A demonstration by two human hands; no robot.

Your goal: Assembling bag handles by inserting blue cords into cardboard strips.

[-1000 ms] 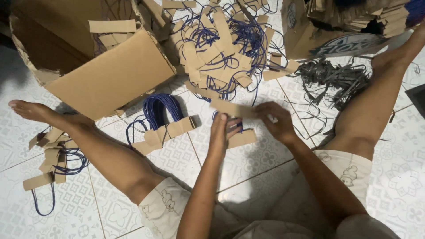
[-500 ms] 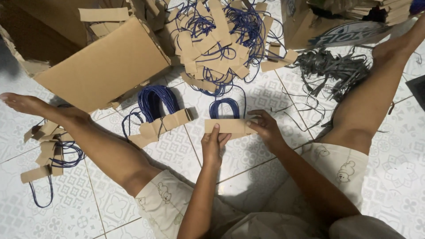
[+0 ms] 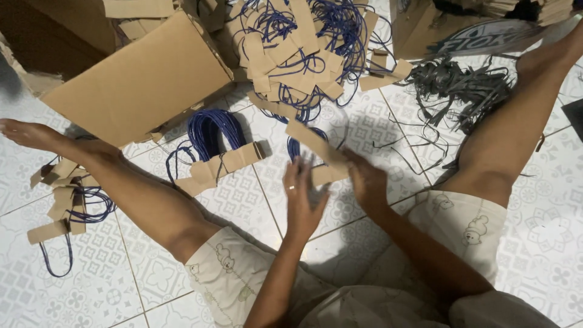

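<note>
— Between the spread legs, what did the hands hold?
— Right hand (image 3: 366, 182) gripped a cardboard strip (image 3: 316, 146) with blue cord; left hand (image 3: 302, 197) lay open, fingers spread, touching it.
— Progress?
— One neat stack (image 3: 221, 165) done, apparently; a large tangled pile (image 3: 297, 48) left, too many to count.

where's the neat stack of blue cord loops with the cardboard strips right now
In the head view, the stack of blue cord loops lies on the tiled floor left of centre, between the big cardboard sheet and the left hand, untouched.
</note>
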